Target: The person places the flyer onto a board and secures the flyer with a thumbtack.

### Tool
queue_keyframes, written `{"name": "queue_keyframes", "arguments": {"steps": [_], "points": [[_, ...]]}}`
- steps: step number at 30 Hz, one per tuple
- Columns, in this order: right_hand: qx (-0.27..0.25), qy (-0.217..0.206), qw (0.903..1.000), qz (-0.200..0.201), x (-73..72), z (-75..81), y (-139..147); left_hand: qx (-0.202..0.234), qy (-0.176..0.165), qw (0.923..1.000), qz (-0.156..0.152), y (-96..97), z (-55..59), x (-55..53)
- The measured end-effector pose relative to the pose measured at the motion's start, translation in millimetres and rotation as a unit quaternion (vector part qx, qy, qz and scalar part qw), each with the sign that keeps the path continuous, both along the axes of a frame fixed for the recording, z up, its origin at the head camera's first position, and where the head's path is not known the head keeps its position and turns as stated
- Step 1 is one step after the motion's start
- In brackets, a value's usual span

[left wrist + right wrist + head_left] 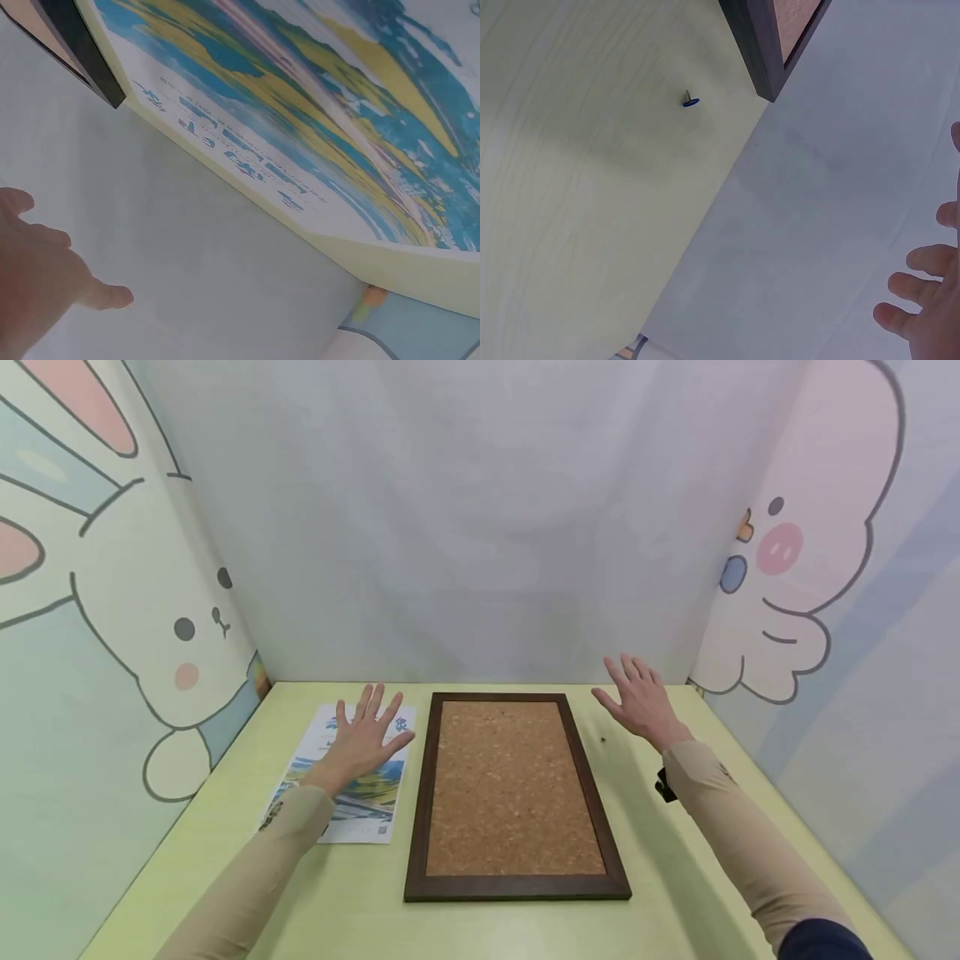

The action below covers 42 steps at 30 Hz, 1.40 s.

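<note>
My left hand (360, 745), fingers spread, hovers above a printed poster (360, 827) that lies left of a cork board. The poster carries blue lettering and a blue, yellow and green landscape. Over the table's right side, my right hand (639, 700) is raised with its fingers extended and holds nothing. Between the hands lies the cork board (517, 793) in a dark brown wooden frame. Right of the board, a small thumbtack (691, 101) with a blue head rests on its side, its pin pointing up at a slant.
The pale yellow-green table (360, 902) ends at a light grey curtain (480, 527) behind. Side panels show a cartoon rabbit (150, 610) on the left and a pink-snouted cartoon figure (810, 527) on the right. A dark band (664, 786) sits below the right sleeve.
</note>
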State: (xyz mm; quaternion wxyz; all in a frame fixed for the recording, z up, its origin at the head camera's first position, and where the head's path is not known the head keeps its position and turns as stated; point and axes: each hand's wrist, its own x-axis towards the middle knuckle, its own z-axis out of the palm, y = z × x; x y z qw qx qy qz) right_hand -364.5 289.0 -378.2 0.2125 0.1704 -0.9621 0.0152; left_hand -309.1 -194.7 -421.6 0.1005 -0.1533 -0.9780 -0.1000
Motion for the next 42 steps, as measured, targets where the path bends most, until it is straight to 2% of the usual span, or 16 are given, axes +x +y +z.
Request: {"name": "queue_keyframes", "arguments": {"steps": [6, 10, 12, 15, 18, 20, 22, 25, 31, 37, 42], "points": [[-0.01, -0.02, 0.9997, 0.001, -1.6, -1.3, 1.3, 0.011, -0.007, 0.9993, 0.037, -16.1, 4.5, 8.5], [-0.021, -0.024, 0.9995, 0.006, -3.0, -5.1, 2.9, 0.007, -0.015, 0.9965, 0.082, -35.9, 3.6, 21.0], [-0.037, -0.028, 0.9988, 0.014, -4.5, -8.8, 4.2, 0.01, -0.032, 0.9935, 0.109, -47.4, 2.5, 29.8], [-0.078, -0.062, 0.9948, 0.022, -8.9, -17.5, 8.1, 0.022, -0.088, 0.9846, 0.149, -65.9, -0.4, 45.2], [-0.121, -0.126, 0.9844, 0.02, -12.3, -28.6, 13.6, 0.035, -0.163, 0.9689, 0.183, -82.9, -0.4, 62.5], [-0.139, -0.165, 0.9762, 0.022, -13.9, -35.5, 17.7, 0.037, -0.201, 0.9586, 0.199, -92.0, 0.8, 73.7], [-0.15, -0.193, 0.9691, 0.031, -15.7, -41.9, 21.9, 0.037, -0.224, 0.9514, 0.209, -99.3, 0.9, 83.1], [-0.157, -0.22, 0.9614, 0.053, -18.4, -50.0, 27.2, 0.033, -0.244, 0.9451, 0.215, -107.0, -0.9, 93.0], [-0.167, -0.259, 0.9483, 0.074, -23.1, -59.0, 28.9, 0.029, -0.276, 0.9344, 0.223, -116.4, -8.0, 102.3], [-0.159, -0.267, 0.9478, 0.074, -24.3, -63.0, 25.9, 0.041, -0.28, 0.9335, 0.219, -120.3, -16.4, 102.7], [-0.162, -0.273, 0.9447, 0.084, -26.4, -68.8, 22.6, 0.055, -0.28, 0.9319, 0.223, -119.3, -17.9, 100.9]]}}
